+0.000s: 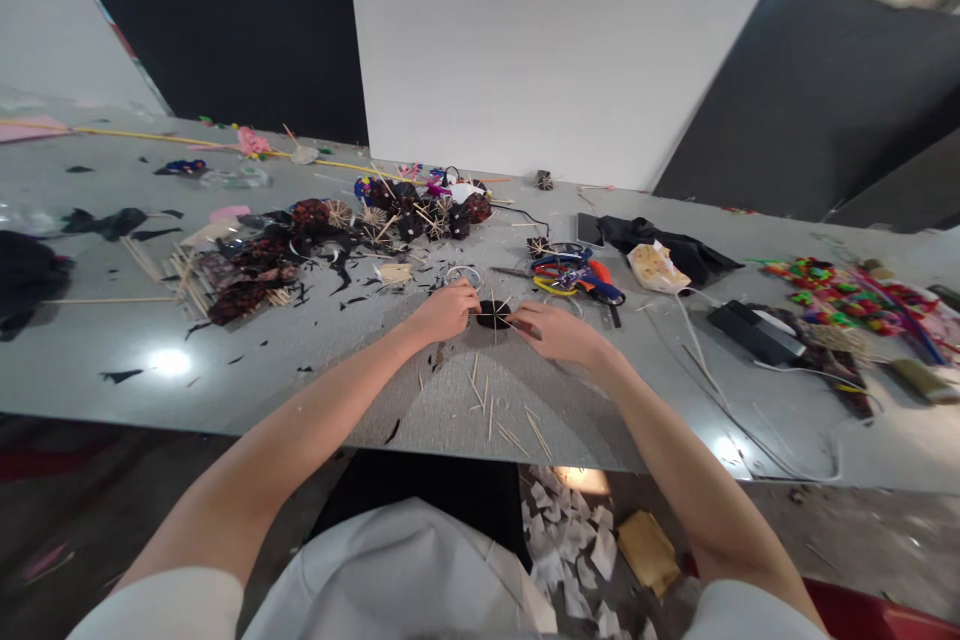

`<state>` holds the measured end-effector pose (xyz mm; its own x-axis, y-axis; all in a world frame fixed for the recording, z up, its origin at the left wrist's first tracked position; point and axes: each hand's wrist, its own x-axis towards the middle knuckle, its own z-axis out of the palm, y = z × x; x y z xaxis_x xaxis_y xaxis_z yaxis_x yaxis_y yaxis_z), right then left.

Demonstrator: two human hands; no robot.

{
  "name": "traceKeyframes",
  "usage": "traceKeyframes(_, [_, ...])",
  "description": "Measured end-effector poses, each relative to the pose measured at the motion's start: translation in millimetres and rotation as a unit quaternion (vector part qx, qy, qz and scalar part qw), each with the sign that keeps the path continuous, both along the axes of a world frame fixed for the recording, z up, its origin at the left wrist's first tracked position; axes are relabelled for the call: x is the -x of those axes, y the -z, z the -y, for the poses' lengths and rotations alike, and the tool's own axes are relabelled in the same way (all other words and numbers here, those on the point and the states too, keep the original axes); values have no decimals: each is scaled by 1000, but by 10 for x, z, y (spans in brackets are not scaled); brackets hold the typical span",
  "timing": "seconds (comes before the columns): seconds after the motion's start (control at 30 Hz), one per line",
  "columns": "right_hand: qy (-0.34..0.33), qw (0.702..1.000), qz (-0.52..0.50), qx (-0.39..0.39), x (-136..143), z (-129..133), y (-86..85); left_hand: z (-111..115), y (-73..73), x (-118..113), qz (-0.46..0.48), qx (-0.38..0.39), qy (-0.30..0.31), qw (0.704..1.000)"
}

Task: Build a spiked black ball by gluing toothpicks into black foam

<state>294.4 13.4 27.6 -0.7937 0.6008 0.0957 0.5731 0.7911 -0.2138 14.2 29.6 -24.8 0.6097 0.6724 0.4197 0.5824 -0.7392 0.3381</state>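
Note:
A small black round piece (493, 314) with thin pale sticks spreading out from its centre lies on the grey table. At its left edge my left hand (450, 309) has its fingers closed on the piece. From the right, my right hand (551, 328) pinches at one of the sticks by the rim. Several loose thin sticks (487, 400) are scattered on the table nearer to my body. Just beyond my left hand is a white ring (463, 275).
Pliers and scissors (574, 273) lie beyond my right hand. Dark bundles with sticks (420, 205) sit at the back. Black scraps and patterned cloth (251, 275) are on the left. A white cable (712, 385), a black box (756, 332) and colourful pieces (817, 285) lie right.

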Motion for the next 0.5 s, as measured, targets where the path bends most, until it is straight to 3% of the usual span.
traceKeyframes(0.5, [-8,1000,-1,16,-73,-28,-21,0,-3,-2,9,-9,5,1000])
